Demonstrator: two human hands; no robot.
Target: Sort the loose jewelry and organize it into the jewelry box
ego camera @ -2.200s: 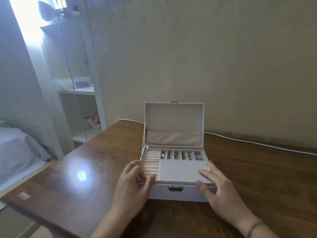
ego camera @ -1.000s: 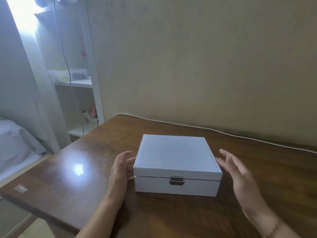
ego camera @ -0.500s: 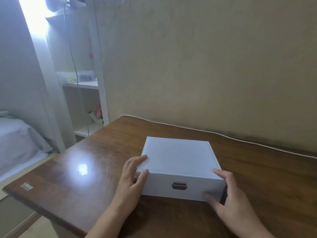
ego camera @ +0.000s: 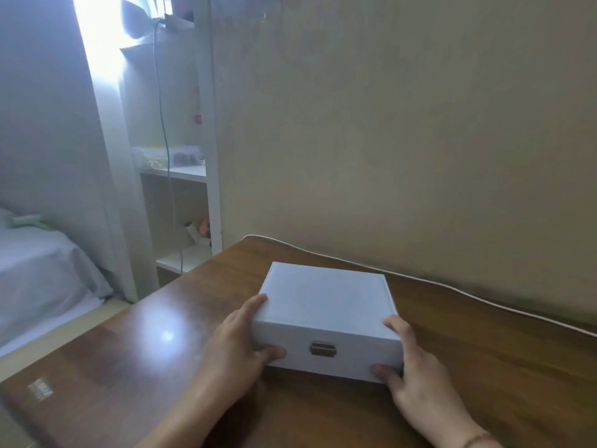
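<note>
A closed white rectangular jewelry box [ego camera: 326, 313] with a small brass-coloured clasp [ego camera: 323, 348] on its near face sits on the dark brown glossy wooden worktop [ego camera: 135, 360], its lid down and its interior hidden. The left hand [ego camera: 237, 347] grips the box's near-left corner — fingers curled along the left wall with one fingertip at the lid's edge, the thumb pressed against the front face low down. The right hand [ego camera: 416, 376] clasps the near-right corner in the same way, fingers wrapped round the right side and the thumb touching the bottom of the front face. A thin band [ego camera: 475, 440] circles the right wrist.

Behind the box a white cable [ego camera: 452, 287] runs along the worktop's far edge, close beside the plain beige wall [ego camera: 403, 140], apart from the box. To the left stands a white shelving unit [ego camera: 190, 176] with small blurred items on its shelves — too indistinct to name — and a grey cord [ego camera: 163, 124] hanging down in front of them. Further left, a bed with a pale sheet [ego camera: 38, 273] lies below a bright window glare. A small pale sticker [ego camera: 40, 389] marks the worktop's near-left corner, and a light reflection [ego camera: 168, 335] shines just left of the left hand.
</note>
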